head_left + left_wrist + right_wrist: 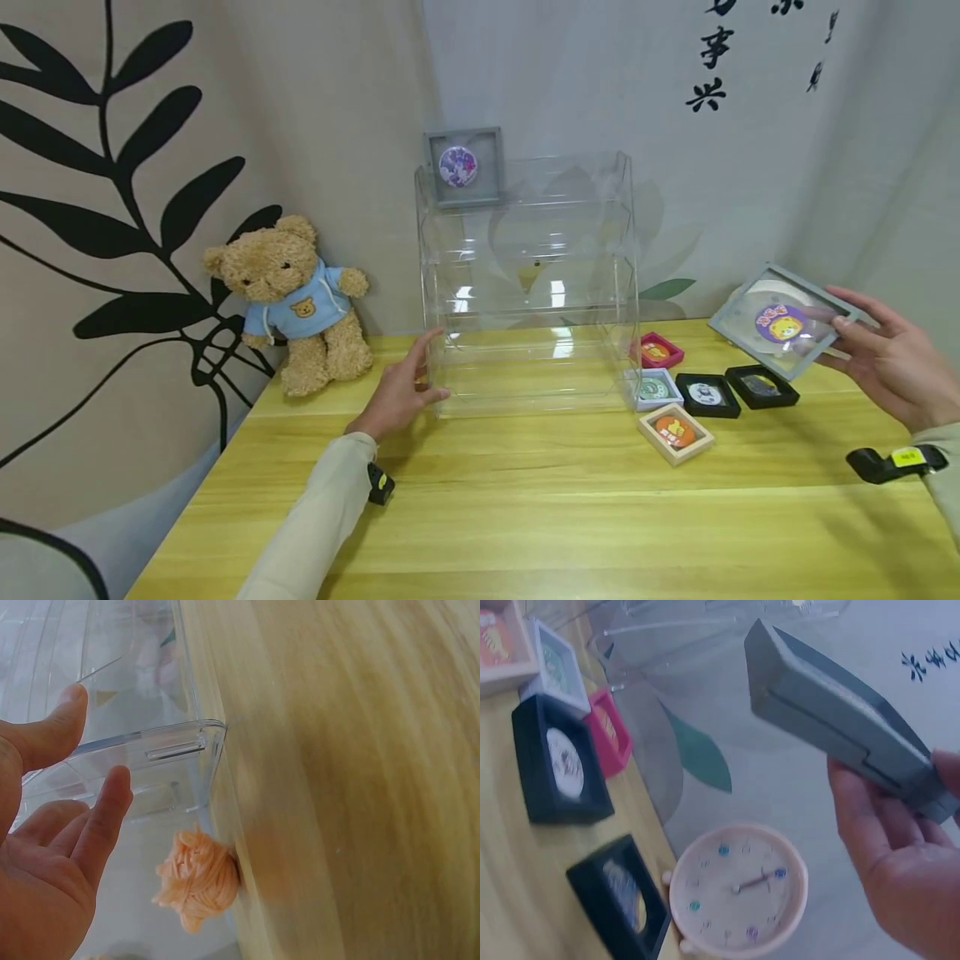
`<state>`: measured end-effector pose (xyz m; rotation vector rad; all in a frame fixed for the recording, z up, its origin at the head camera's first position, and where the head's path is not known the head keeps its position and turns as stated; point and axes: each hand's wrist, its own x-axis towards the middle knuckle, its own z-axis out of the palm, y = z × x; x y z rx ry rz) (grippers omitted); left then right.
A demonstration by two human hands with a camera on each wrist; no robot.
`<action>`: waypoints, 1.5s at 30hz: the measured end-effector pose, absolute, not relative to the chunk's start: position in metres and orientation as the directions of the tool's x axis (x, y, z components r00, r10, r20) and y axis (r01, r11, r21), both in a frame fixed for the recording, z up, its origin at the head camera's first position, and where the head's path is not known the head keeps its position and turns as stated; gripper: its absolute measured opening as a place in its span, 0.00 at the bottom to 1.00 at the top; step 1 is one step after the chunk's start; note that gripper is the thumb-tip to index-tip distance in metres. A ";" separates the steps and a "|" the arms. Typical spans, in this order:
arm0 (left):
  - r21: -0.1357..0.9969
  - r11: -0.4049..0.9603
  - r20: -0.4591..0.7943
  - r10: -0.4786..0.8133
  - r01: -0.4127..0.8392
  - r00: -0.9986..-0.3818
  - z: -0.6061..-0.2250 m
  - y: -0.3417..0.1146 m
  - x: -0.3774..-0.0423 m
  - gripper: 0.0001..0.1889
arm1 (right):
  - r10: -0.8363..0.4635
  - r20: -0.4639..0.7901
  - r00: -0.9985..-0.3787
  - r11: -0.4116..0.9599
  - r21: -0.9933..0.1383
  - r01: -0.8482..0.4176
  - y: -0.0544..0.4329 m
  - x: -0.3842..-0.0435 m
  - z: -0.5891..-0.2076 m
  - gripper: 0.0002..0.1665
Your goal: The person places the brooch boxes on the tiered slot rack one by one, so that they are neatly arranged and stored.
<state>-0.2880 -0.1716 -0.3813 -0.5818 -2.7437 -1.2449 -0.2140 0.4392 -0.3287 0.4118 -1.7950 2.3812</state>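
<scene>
A clear acrylic tiered display shelf (pixel 525 367) stands against the backdrop. At its left side my left hand (pixel 401 392) has its thumb and fingers spread about the side panel; in the left wrist view the fingers (pixel 105 825) look fairly straight. My right hand (pixel 896 367) grips a grey square display frame (pixel 727 321) by one corner, tilted and raised at the right; a purple and yellow round badge shows inside. In the right wrist view the frame's thick edge (pixel 832 735) faces the camera. Another grey frame (pixel 487 179) with a purple badge stands on the shelf's top tier, at the left.
Small framed badges lie right of the shelf: a pink one (pixel 660 350), a white one (pixel 656 387), black ones (pixel 723 407) and a beige one (pixel 693 450). A round pink-rimmed clock (pixel 739 930) stands near them. A teddy bear (pixel 300 283) sits left.
</scene>
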 end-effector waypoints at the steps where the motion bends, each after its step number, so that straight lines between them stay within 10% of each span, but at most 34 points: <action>1: 0.712 0.599 0.217 0.308 0.366 -0.926 -0.381 -0.172 -0.288 0.53 | -0.068 0.292 -0.954 -0.268 -0.926 -0.265 0.436 -0.215 -0.326 0.30; 45: 0.701 0.606 0.231 0.304 0.375 -0.924 -0.383 -0.171 -0.288 0.54 | -0.172 0.365 -0.915 0.459 -0.792 -0.403 0.273 -0.314 -0.132 0.26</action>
